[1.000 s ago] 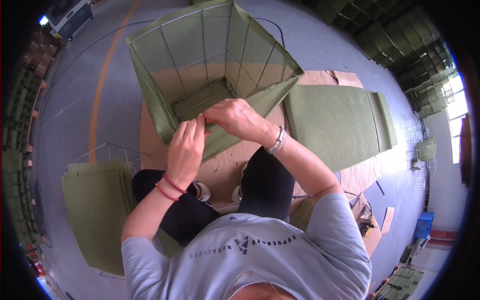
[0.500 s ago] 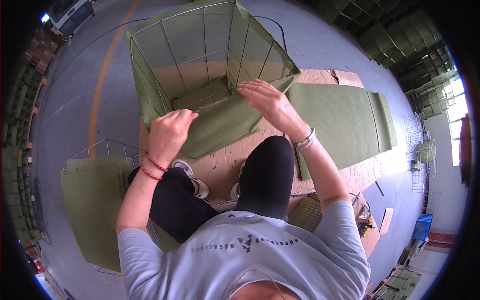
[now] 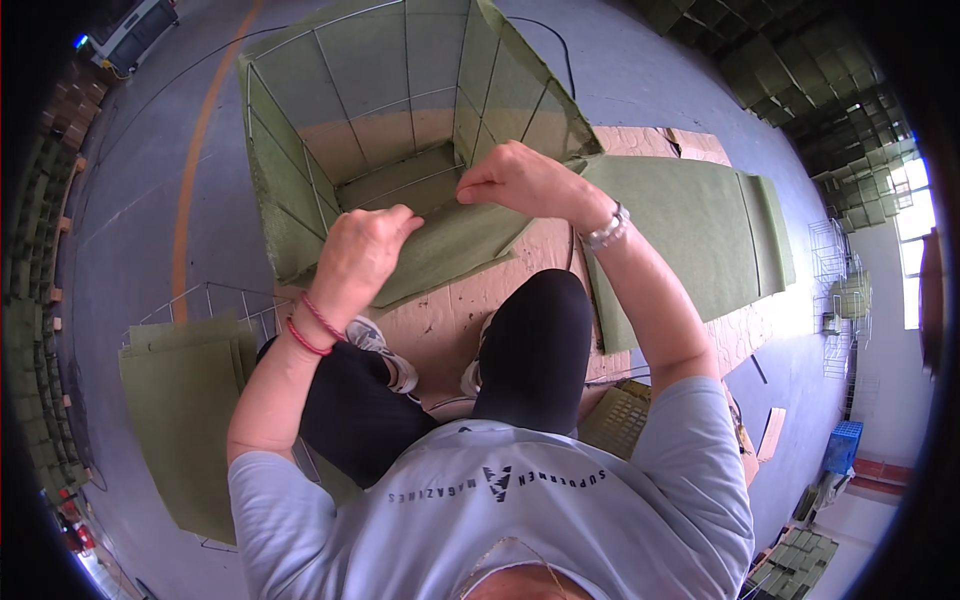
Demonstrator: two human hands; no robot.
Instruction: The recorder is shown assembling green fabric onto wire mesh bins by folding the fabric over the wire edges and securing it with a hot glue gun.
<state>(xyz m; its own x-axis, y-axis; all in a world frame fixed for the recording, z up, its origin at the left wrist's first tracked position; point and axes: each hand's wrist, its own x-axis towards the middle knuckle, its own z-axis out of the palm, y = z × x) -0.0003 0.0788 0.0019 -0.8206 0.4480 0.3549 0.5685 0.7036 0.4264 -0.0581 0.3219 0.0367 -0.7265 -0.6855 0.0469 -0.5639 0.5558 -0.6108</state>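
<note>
A box of olive-green cloth (image 3: 345, 75) on a wire frame stands before my knees, its near panel (image 3: 450, 245) sloping down toward me. Over the left part of that panel, my left hand (image 3: 362, 252) is closed, with thumb and fingers pinched. My right hand (image 3: 525, 185) is pinched too, above the right part of the panel's upper edge. Whatever lies between the fingertips of either hand is too small or hidden to tell. Inside the box a thin wire (image 3: 415, 182) crosses low near the bottom.
Flat cardboard (image 3: 440, 330) lies under the box and my feet. A green cloth sheet (image 3: 670, 240) is spread at the right, and stacked green panels (image 3: 180, 420) lie at the left. A yellow crate (image 3: 613, 420) sits beside my right leg. Green stacks (image 3: 770, 80) rise at the far right.
My right hand's fingers went from stretched out to pinched, and the hand bent at the wrist. My left hand shifted slightly right. The box appears a little farther left.
</note>
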